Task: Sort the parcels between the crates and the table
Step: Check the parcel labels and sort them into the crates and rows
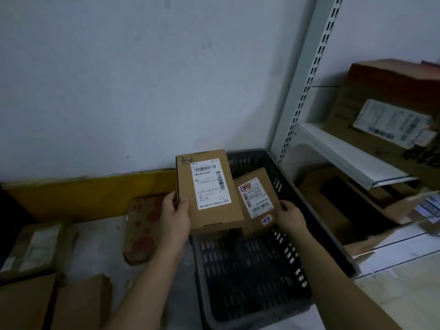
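holding brown labelled parcel (209,191) upright

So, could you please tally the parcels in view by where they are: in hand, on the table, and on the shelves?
Brown cardboard boxes in hand: 2 (left, right)
Brown parcels on the table: 4 ()
Large cardboard boxes on the shelves: 2 ()
Total: 8

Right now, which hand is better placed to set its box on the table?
Left, probably. The left hand holds the larger box at the crate's left edge, beside the table. The right hand holds the smaller box over the crate.
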The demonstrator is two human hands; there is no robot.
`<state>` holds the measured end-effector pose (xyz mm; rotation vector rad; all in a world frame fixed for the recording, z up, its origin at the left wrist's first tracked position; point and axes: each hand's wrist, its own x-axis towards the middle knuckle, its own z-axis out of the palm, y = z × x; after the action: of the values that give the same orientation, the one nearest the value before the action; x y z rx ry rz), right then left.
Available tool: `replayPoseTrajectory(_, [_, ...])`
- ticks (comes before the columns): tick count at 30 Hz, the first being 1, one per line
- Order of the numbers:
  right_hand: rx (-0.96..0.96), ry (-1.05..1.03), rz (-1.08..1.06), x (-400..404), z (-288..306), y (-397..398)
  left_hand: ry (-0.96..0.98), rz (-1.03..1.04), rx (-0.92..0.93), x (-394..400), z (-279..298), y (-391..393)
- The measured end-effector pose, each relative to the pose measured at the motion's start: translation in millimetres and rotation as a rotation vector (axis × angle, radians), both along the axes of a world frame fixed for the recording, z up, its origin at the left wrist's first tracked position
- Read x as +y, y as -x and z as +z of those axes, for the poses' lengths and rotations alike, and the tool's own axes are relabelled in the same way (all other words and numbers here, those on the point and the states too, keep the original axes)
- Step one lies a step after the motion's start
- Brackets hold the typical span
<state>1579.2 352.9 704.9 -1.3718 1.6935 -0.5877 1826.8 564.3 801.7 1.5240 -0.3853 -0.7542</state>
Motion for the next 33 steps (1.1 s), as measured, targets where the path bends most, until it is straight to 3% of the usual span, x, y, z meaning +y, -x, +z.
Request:
replayPoseTrajectory(11, [0.096, -0.122, 0.066, -43, -45, -34, -0.064, 0.109, -0.003, -31, -16, -13])
replayPoseTrajectory(22, [0.546, 0.025, 0.382, -55, -145, -42, -0.085, 0.211, -0.016, -67, -19, 22])
replayPoseTrajectory(26, [0.697, 0.06, 0.484, -52, -98, -50, -0.103, 0.19, -0.041, -78, -20, 32])
replayPoseTrajectory(28, [0.526, 0.061, 0.497, -54, -59, -58, -0.11, 0.172, -0.052, -84, -19, 37])
replayPoseTrajectory(31, [-0.126, -0.119, 0.378, -51, 1, -58, -0.127, 0.132, -0.082, -93, -18, 45])
replayPoseTrajectory(33, [-0.369, -0.251, 0.431, -42, 32, -50, -0.133, 0.107, -0.092, -99, -19, 52])
